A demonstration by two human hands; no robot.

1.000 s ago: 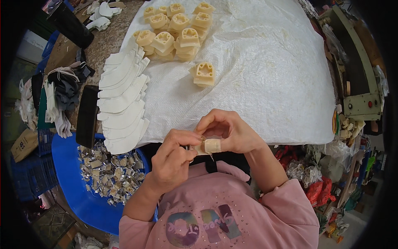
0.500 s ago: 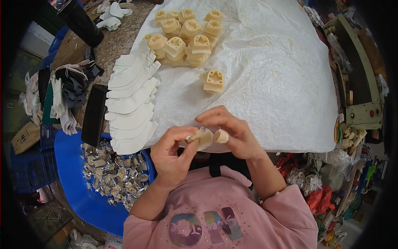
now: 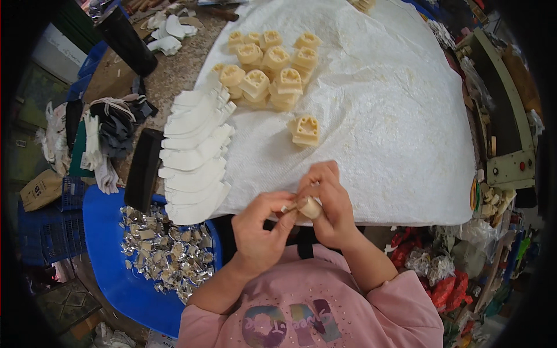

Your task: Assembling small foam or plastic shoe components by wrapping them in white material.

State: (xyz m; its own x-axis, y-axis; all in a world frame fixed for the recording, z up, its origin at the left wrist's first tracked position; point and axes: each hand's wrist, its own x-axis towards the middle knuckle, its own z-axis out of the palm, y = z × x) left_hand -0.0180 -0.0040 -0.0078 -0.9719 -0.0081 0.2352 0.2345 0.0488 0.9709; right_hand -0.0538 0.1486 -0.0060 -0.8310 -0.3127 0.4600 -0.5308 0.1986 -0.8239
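at the near edge of the worktop (image 3: 406, 116), both hands are meeting over a small cream piece (image 3: 309, 206). the right hand (image 3: 328, 203) is curling closed around it, and the left hand (image 3: 261, 229) is pinching its left end with thumb and fingertips. farther off on the white cloth (image 3: 377, 75), one cream block (image 3: 305, 130) is sitting alone, near a pile of cream blocks (image 3: 270, 64). white flat cutouts (image 3: 194, 153) are lying in a row along the left edge, beside a blue tray of foil scraps (image 3: 165, 252).
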